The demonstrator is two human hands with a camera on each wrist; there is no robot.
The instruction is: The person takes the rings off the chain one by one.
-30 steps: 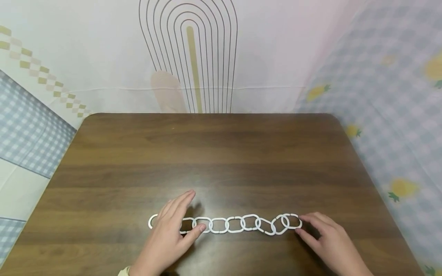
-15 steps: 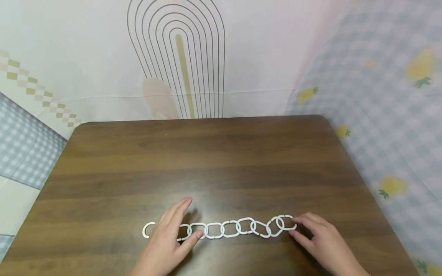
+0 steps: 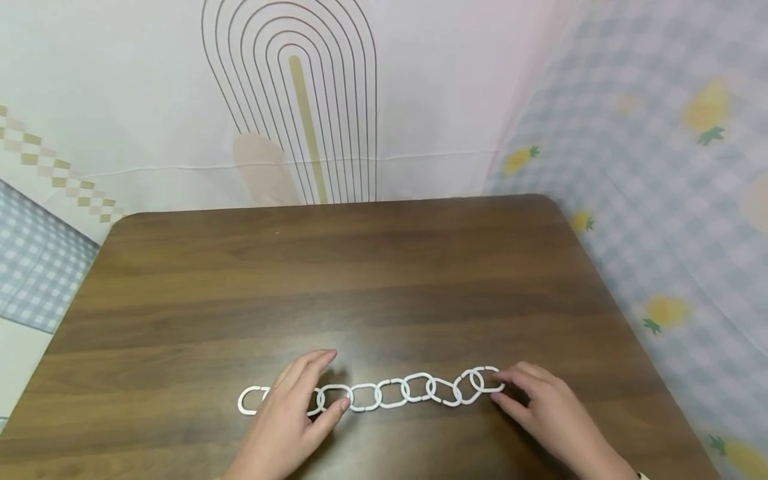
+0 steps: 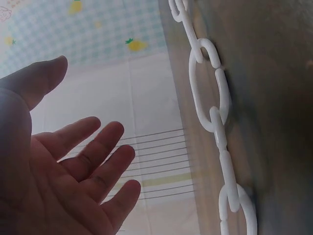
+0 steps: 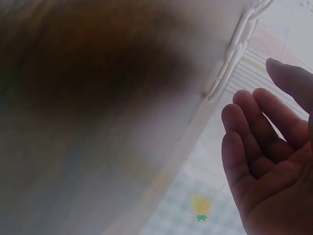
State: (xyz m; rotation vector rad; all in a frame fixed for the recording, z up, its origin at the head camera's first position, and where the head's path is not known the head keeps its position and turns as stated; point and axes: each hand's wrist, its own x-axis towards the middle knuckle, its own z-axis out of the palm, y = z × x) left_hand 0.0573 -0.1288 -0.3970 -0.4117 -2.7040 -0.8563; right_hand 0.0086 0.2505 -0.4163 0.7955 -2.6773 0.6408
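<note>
A chain of several white plastic links (image 3: 393,393) lies stretched from left to right across the front of the wooden table. Over its left part hovers my left hand (image 3: 294,413), fingers extended and thumb apart, hiding a link or so beneath it. In the left wrist view that hand (image 4: 78,166) holds nothing, and the chain (image 4: 208,88) runs beside it. My right hand (image 3: 549,407) is at the chain's right end, relaxed fingers and thumb close by the last link. The right wrist view shows the right palm (image 5: 269,161) bare, with the chain's end (image 5: 227,71) near the fingertips.
The brown wooden table (image 3: 336,280) has rounded far corners. Behind it hangs a pale cloth (image 3: 444,100) printed with arches, and a checked cloth with pineapples (image 3: 636,220) drapes along the right side.
The head view has shifted, so table, chain and hands sit further left in it. A bit more of the chain's left end shows beside my left hand. Both hands keep nearly the same pose.
</note>
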